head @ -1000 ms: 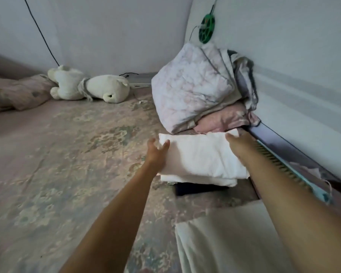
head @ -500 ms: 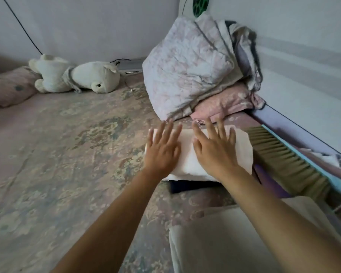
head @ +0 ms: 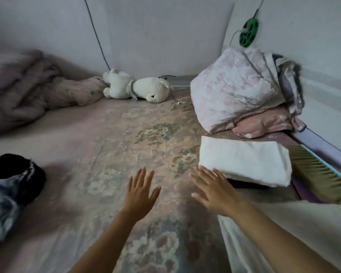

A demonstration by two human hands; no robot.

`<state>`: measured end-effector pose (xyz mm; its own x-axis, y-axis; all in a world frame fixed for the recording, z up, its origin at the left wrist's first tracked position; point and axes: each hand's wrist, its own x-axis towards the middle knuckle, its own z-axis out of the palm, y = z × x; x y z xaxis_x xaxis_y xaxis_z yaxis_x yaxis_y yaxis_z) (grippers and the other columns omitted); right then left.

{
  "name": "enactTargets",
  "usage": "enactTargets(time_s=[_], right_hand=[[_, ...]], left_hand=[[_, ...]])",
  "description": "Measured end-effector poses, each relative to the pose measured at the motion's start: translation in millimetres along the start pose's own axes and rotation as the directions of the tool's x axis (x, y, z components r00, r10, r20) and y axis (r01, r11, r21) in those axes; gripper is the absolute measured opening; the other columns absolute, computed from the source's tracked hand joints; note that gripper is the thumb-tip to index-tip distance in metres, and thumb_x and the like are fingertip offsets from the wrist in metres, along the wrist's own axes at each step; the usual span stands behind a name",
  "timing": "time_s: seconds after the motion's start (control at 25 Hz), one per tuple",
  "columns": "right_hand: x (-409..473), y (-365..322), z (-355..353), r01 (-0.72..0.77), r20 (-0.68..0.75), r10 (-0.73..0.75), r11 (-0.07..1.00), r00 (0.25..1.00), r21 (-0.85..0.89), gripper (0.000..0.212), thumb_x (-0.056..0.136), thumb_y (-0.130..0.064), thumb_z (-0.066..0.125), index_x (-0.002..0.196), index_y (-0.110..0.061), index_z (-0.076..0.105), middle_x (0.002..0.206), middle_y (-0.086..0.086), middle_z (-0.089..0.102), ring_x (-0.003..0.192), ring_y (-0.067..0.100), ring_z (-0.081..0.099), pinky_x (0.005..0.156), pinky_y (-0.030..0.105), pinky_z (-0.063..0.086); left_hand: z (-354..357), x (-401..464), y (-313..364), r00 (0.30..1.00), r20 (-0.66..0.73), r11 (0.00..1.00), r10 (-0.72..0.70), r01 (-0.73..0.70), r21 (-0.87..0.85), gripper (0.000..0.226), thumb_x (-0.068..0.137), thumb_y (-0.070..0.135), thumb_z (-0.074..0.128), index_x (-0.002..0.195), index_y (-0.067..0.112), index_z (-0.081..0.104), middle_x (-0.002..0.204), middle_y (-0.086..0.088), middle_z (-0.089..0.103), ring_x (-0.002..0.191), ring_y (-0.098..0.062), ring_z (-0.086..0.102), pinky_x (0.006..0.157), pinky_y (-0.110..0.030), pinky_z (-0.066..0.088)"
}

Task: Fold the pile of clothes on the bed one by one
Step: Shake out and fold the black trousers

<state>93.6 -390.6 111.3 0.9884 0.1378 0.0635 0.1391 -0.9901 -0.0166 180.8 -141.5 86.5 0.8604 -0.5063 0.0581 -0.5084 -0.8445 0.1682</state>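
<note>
A folded white cloth (head: 246, 162) lies at the right of the bed on top of a dark folded garment (head: 244, 184), of which only an edge shows. My right hand (head: 215, 190) hovers flat with spread fingers just left of the white cloth's near corner, holding nothing. My left hand (head: 141, 192) is spread open over the floral bedsheet (head: 110, 154), also holding nothing. A pile of unfolded black and grey clothes (head: 10, 192) sits at the left edge of the bed.
A rolled quilt (head: 238, 87) on a pink pillow (head: 264, 125) stands behind the white cloth. A brush (head: 319, 174) lies along the right wall. A white teddy bear (head: 138, 89) and a pink blanket (head: 28, 89) lie at the back. Pale cloth (head: 303, 223) covers the bottom right.
Both hands have lifted off the folded white cloth and pulled back to the left. The view has swung left, bringing the black and grey pile into sight.
</note>
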Motion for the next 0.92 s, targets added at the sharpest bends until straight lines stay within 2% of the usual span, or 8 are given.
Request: enactTargets(time_s=[0.2, 0.32, 0.4, 0.48, 0.6, 0.68, 0.8, 0.92], right_hand=[[14.0, -204.0, 61.4, 0.203, 0.178, -0.235, 0.962, 0.956, 0.182, 0.083, 0.081, -0.063, -0.005, 0.143, -0.029, 0.039, 0.153, 0.003, 0.032, 0.143, 0.018, 0.024, 0.110, 0.045, 0.029], [24.5, -307.6, 90.4, 0.250, 0.349, -0.303, 0.950, 0.887, 0.190, 0.073, 0.082, -0.067, 0.001, 0.150, -0.039, 0.004, 0.160, -0.006, -0.003, 0.146, 0.014, -0.006, 0.112, 0.057, 0.003], [41.0, -345.3, 96.8, 0.253, 0.353, -0.281, 0.959, 0.892, 0.126, 0.067, 0.088, -0.064, 0.005, 0.149, -0.040, -0.005, 0.159, -0.005, -0.011, 0.146, 0.017, -0.012, 0.109, 0.061, 0.002], [69.9, -376.4, 93.9, 0.291, 0.288, -0.324, 0.944, 0.901, 0.153, 0.067, 0.095, -0.054, 0.032, 0.150, -0.035, -0.001, 0.160, 0.004, -0.003, 0.147, 0.024, 0.000, 0.112, 0.059, 0.011], [134.7, -436.5, 78.8, 0.585, -0.087, -0.582, 0.811, 0.809, 0.011, 0.101, 0.060, -0.040, 0.084, 0.144, -0.025, 0.030, 0.148, 0.016, 0.038, 0.133, 0.033, 0.040, 0.099, 0.060, 0.039], [172.8, -475.2, 67.2, 0.663, -0.087, -0.695, 0.710, 0.713, -0.239, 0.104, 0.056, -0.044, 0.084, 0.145, -0.027, 0.033, 0.149, 0.012, 0.038, 0.136, 0.031, 0.035, 0.104, 0.058, 0.034], [209.4, -504.9, 54.5, 0.677, 0.148, -0.680, 0.634, 0.718, -0.373, 0.074, 0.088, -0.036, 0.060, 0.149, -0.023, 0.021, 0.154, 0.010, 0.025, 0.144, 0.028, 0.017, 0.113, 0.056, 0.010], [216.6, -491.8, 54.9, 0.626, 0.188, -0.605, 0.685, 0.774, -0.372, 0.036, 0.094, -0.012, 0.047, 0.130, -0.015, 0.049, 0.124, 0.008, 0.059, 0.121, 0.027, 0.050, 0.107, 0.043, 0.028]], left_hand=[[9.4, -203.0, -157.9, 0.914, 0.119, 0.919, -0.387, 0.373, 0.124, 0.073, 0.094, 0.063, 0.004, 0.130, 0.017, 0.047, 0.129, -0.017, 0.058, 0.116, -0.035, 0.058, 0.102, -0.042, 0.021], [24.3, -299.8, -211.6, 0.889, 0.086, 0.891, -0.450, 0.440, 0.113, 0.066, 0.093, 0.066, 0.016, 0.140, 0.025, 0.040, 0.141, -0.007, 0.048, 0.132, -0.027, 0.042, 0.110, -0.037, 0.010], [33.2, -324.0, -216.6, 0.881, 0.052, 0.882, -0.469, 0.465, 0.080, 0.066, 0.090, 0.065, 0.027, 0.144, 0.027, 0.038, 0.148, -0.003, 0.038, 0.138, -0.027, 0.032, 0.112, -0.039, 0.009], [33.7, -322.2, -215.4, 0.871, 0.022, 0.869, -0.491, 0.488, 0.085, 0.067, 0.088, 0.063, 0.032, 0.144, 0.026, 0.038, 0.150, -0.004, 0.036, 0.139, -0.028, 0.029, 0.110, -0.046, 0.012], [38.8, -316.3, -221.8, 0.865, -0.045, 0.862, -0.500, 0.502, 0.070, 0.068, 0.086, 0.062, 0.035, 0.143, 0.025, 0.041, 0.149, -0.006, 0.038, 0.140, -0.027, 0.029, 0.108, -0.052, 0.016], [42.6, -320.5, -223.2, 0.869, -0.088, 0.868, -0.488, 0.493, 0.059, 0.067, 0.085, 0.061, 0.038, 0.141, 0.024, 0.044, 0.148, -0.007, 0.040, 0.140, -0.027, 0.027, 0.108, -0.053, 0.017], [47.9, -321.4, -222.8, 0.871, -0.120, 0.876, -0.476, 0.481, 0.016, 0.067, 0.084, 0.061, 0.041, 0.139, 0.023, 0.046, 0.148, -0.007, 0.041, 0.139, -0.027, 0.027, 0.108, -0.054, 0.019], [51.6, -320.5, -226.1, 0.870, -0.163, 0.880, -0.465, 0.474, 0.015, 0.068, 0.085, 0.062, 0.039, 0.139, 0.022, 0.046, 0.147, -0.007, 0.042, 0.139, -0.028, 0.031, 0.107, -0.054, 0.020]])
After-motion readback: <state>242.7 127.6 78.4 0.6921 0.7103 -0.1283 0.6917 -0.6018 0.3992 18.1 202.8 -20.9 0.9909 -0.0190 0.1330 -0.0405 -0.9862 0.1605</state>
